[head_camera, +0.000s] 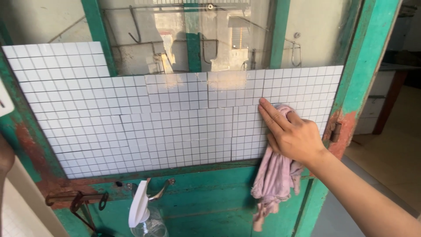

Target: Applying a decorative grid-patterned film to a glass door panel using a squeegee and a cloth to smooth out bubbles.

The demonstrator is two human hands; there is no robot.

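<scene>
My right hand (pixel 291 131) presses a pale pink cloth (pixel 276 175) flat against white mosaic tile sheets (pixel 175 118) stuck on a green door (pixel 210 206). The fingers lie extended over the cloth near the sheets' right side, and most of the cloth hangs down below the hand. At the bottom edge, a clear spray bottle (pixel 147 217) with a white trigger head stands tilted; what holds it is out of frame. My left hand is not visible, apart from a dark shape at the far left edge that I cannot identify.
Above the tiles is a glass pane (pixel 197 39) with wire hooks behind it. A rusty latch (pixel 76 199) and a metal handle (pixel 160 191) sit on the door below the tiles. A rusty hinge (pixel 337 131) is on the green frame at right, beside an open doorway.
</scene>
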